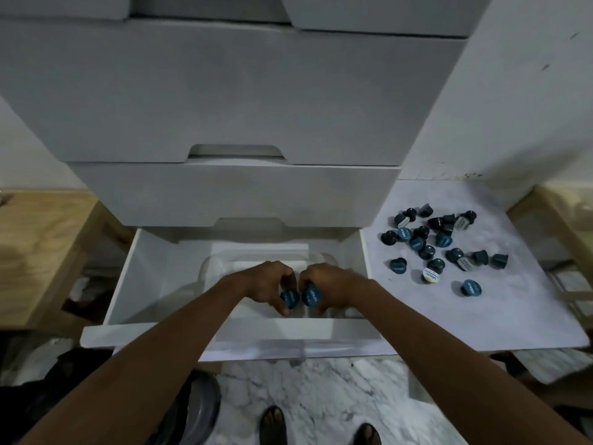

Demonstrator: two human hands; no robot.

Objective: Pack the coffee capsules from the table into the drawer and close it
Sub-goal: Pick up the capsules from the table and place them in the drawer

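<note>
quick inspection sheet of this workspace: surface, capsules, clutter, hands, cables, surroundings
surface: white marbled table top, to the right of the open drawer.
job's things: loose heap of dark and blue coffee capsules on the table top; a clear tray lies in the open drawer.
clutter: nothing seen.
grippers: left hand grips a blue capsule; right hand grips a second blue capsule; both hands are low inside the drawer, side by side.
cables: nothing seen.
surroundings: closed white drawers above, wooden shelves at left, marble floor, sandalled feet below.
</note>
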